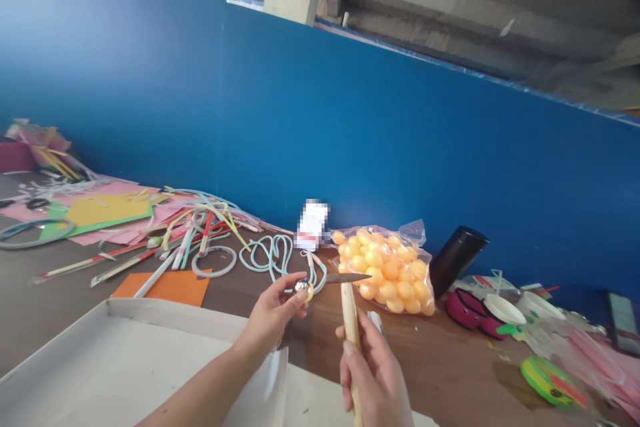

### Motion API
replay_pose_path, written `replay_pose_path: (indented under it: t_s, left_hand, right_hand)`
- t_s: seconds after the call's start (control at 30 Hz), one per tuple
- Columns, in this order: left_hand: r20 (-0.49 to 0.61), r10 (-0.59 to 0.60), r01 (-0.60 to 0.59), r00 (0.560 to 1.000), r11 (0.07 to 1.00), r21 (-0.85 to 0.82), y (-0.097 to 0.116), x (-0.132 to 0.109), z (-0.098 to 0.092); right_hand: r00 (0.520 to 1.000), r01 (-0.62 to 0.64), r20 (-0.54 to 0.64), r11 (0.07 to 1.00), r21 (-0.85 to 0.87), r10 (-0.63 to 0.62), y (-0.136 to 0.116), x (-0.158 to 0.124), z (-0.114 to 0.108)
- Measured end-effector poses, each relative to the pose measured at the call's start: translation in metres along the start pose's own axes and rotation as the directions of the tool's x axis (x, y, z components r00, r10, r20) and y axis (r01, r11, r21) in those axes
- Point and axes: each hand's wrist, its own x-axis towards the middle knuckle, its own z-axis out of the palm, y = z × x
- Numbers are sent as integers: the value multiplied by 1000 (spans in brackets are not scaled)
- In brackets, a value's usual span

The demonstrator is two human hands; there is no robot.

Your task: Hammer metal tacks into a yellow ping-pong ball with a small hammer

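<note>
My left hand is closed, pinching a small shiny silver and yellow round piece between thumb and fingers. Its exact kind is too small to make out. My right hand is wrapped round the pale wooden handle of a hammer, which stands nearly upright. The hammer's dark narrow metal head points left and right at the top, its left end near the round piece but apart from it. Behind the hammer lies a clear plastic bag full of orange balls.
A shallow white box stands at front left. Coloured paper, straws and light-blue cord lie behind it. To the right are a black bottle, a green tape measure and a phone. A blue partition borders the table.
</note>
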Motion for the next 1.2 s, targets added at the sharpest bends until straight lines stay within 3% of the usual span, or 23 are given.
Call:
replay_pose_path:
  t_s: [0.1,0.27,0.73,0.87,1.2]
  left_hand:
    - [-7,46,-46,999,999,26,-2,1,1]
    - [0,68,-68,998,995,68,-3,-1,2]
    - [-13,144,-138,990,969,207,-6,-2,2]
    - [-19,180,-167,984,944,285,-7,-1,2]
    - [-24,207,-194,978,946,259,-9,0,2]
  right_hand:
    - [1000,14,-22,997,72,-12,1,-4,0]
    - [1000,27,3,993,-118,-27,3,-7,4]
    - [994,85,-53,978,-188,-97,3,-9,6]
    - [991,119,-22,962,-247,-129,4,-9,6]
    - [983,162,-46,953,-257,-180,5,-10,6]
